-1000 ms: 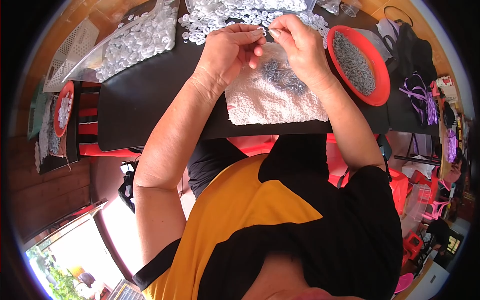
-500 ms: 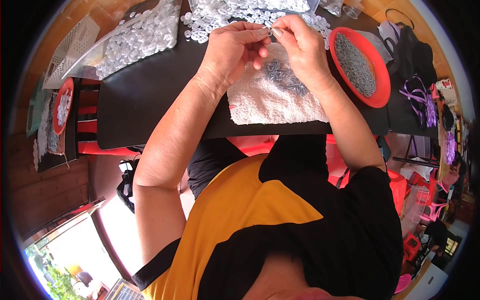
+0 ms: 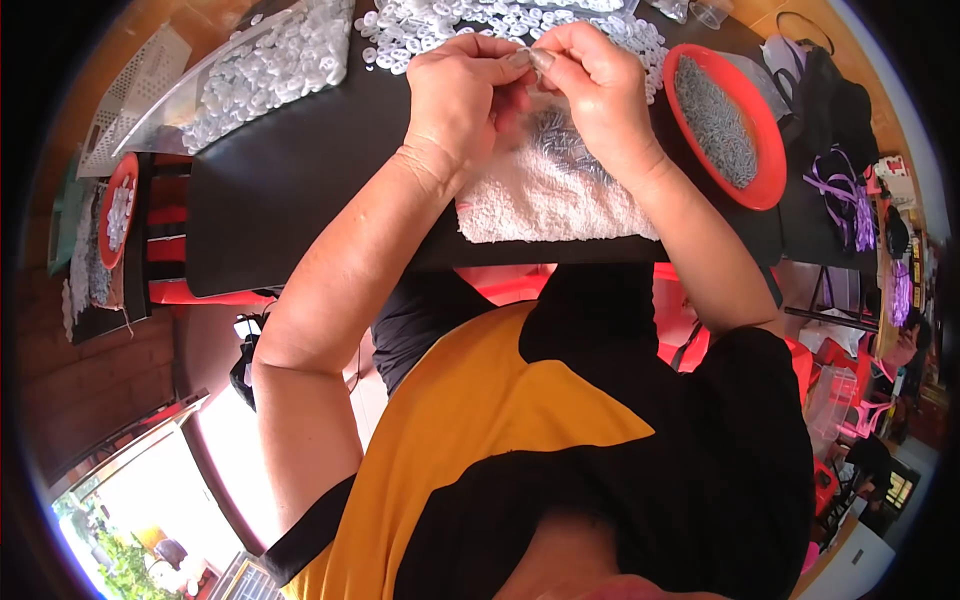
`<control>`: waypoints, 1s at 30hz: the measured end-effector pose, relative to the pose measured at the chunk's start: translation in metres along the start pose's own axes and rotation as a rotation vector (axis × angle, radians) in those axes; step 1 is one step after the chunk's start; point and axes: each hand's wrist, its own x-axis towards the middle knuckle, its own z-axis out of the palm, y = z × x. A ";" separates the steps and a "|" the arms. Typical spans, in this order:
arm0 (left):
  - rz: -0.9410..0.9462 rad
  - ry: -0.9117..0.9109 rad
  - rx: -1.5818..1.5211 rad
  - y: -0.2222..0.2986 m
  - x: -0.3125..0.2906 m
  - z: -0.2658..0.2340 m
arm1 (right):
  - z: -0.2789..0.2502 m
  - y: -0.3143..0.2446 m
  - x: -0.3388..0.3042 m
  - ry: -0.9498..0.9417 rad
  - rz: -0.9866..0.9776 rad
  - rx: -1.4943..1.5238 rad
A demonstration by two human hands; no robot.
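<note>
Left hand point(image 3: 462, 95), head view: fingers curled in, thumb and forefinger pinched on a tiny part point(image 3: 527, 58), too small to name. Right hand point(image 3: 598, 85) meets it from 3 o'clock, fingertips closed on the same part. Both hands touch at the tips, raised just above the white towel point(image 3: 545, 200).

Part sits between the two hands at about 12 o'clock of the picture's middle, near the far edge of the worktop point(image 3: 290, 190). Its long axis cannot be told; it is mostly hidden by the fingertips. Neither hand is nearer, since both are on it.

Under the hands: a small heap of grey metal pieces point(image 3: 570, 150) lies on the towel, directly below the right hand's palm, at 6 o'clock from the pinch. Towel lies flat on the black worktop, near edge close to the person's chest.

At 3 o'clock from the right hand: red bowl point(image 3: 762, 175) holding more grey pieces, near but not touching the wrist.

At 12 o'clock, beyond the fingertips: a spread of white plastic rings point(image 3: 440, 20) loose on the worktop. At 10 o'clock from the left hand, well apart: a clear bag of white rings point(image 3: 270, 70).

Far at 9 o'clock, off the worktop: a second red bowl point(image 3: 108, 205) with white pieces.
</note>
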 end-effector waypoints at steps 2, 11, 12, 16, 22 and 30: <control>0.012 -0.029 0.027 0.000 0.003 -0.004 | 0.000 0.003 0.001 -0.004 0.040 0.059; 0.036 -0.110 0.250 0.008 0.002 -0.004 | -0.016 0.001 0.000 -0.069 0.163 0.200; 0.049 -0.097 0.285 0.009 0.000 -0.005 | -0.013 0.005 -0.001 -0.067 0.164 0.240; 0.060 -0.046 0.427 0.011 0.002 -0.013 | -0.003 0.002 0.002 -0.106 0.155 0.108; 0.061 -0.161 0.554 0.019 0.003 -0.001 | -0.022 -0.004 0.001 -0.094 0.129 0.072; 0.104 -0.055 0.685 0.009 0.005 -0.001 | -0.002 0.014 0.003 0.076 0.037 0.020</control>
